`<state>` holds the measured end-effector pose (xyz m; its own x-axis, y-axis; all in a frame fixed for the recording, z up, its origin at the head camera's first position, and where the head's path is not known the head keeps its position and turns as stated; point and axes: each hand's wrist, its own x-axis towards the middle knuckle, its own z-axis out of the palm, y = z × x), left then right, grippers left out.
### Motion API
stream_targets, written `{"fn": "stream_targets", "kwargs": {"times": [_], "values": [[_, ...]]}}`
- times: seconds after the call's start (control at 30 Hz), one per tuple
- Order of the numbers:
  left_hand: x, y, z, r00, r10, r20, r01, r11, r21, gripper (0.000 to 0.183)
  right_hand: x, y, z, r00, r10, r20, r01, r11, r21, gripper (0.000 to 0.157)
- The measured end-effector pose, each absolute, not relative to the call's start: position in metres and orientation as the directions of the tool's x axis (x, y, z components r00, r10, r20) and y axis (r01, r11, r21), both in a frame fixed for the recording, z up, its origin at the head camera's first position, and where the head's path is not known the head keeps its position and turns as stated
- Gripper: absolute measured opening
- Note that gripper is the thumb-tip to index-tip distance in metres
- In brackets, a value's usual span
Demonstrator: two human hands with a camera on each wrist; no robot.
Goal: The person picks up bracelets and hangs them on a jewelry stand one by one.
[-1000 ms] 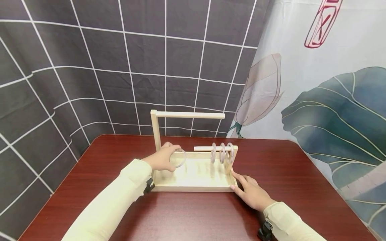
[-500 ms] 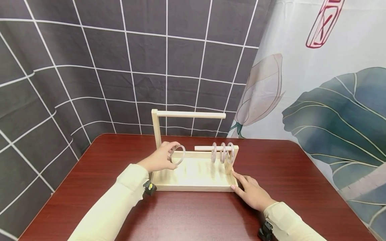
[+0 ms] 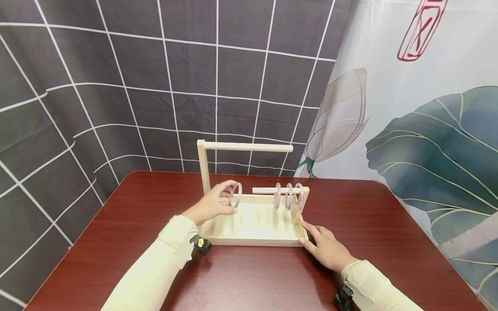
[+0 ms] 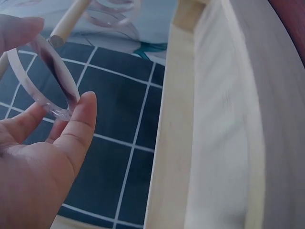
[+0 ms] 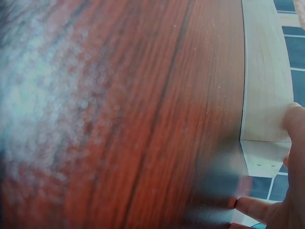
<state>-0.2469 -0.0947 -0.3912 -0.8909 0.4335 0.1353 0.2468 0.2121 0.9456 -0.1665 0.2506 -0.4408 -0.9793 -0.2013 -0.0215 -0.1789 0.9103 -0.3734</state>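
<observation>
My left hand [image 3: 212, 204] pinches a pale, translucent lilac bangle [image 3: 240, 192] between thumb and fingertips. It holds the bangle upright above the left part of a light wooden stand's tray [image 3: 253, 242]. In the left wrist view the bangle [image 4: 42, 101] is just in front of the free end of a rod [image 4: 58, 38]. Three similar bangles [image 3: 279, 190] hang on the stand's lower rod [image 3: 262, 190], near its right post. With extended fingers, my right hand [image 3: 327, 249] rests against the tray's right front corner; the right wrist view shows only part of it.
A tall left post [image 3: 203, 166] carries the upper rod [image 3: 249, 147], which bears no bangles. Beneath everything lies a dark red wooden table [image 3: 249, 276]. Behind it hang a grey grid cloth [image 3: 186, 108] and a pale cloth [image 3: 381, 34] with a lotus print.
My left hand has moved slightly up and to the right with the bangle, turning it more edge-on. The right hand stays at the tray corner.
</observation>
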Motion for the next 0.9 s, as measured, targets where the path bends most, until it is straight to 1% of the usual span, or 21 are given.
{"fn": "stream_targets", "kwargs": {"times": [0.07,0.23,0.57,0.9], "values": [[-0.247,-0.091,-0.391,-0.891,0.432,0.139,0.225,0.155,0.962,0.074,-0.166,0.251,-0.440,-0.979,-0.203,-0.021,-0.181,0.910,-0.372,0.062],[-0.246,-0.083,-0.391,-0.895,0.423,0.140,0.188,0.075,0.979,0.076,-0.166,0.251,-0.440,-0.978,-0.207,-0.016,-0.187,0.910,-0.370,0.062],[-0.248,-0.070,-0.394,-0.913,0.380,0.146,0.165,0.016,0.986,0.072,-0.166,0.250,-0.438,-0.977,-0.211,0.000,-0.196,0.906,-0.376,0.062],[-0.247,-0.057,-0.395,-0.926,0.353,0.133,0.135,-0.020,0.991,0.073,-0.167,0.251,-0.442,-0.976,-0.218,0.014,-0.208,0.908,-0.363,0.060]]}}
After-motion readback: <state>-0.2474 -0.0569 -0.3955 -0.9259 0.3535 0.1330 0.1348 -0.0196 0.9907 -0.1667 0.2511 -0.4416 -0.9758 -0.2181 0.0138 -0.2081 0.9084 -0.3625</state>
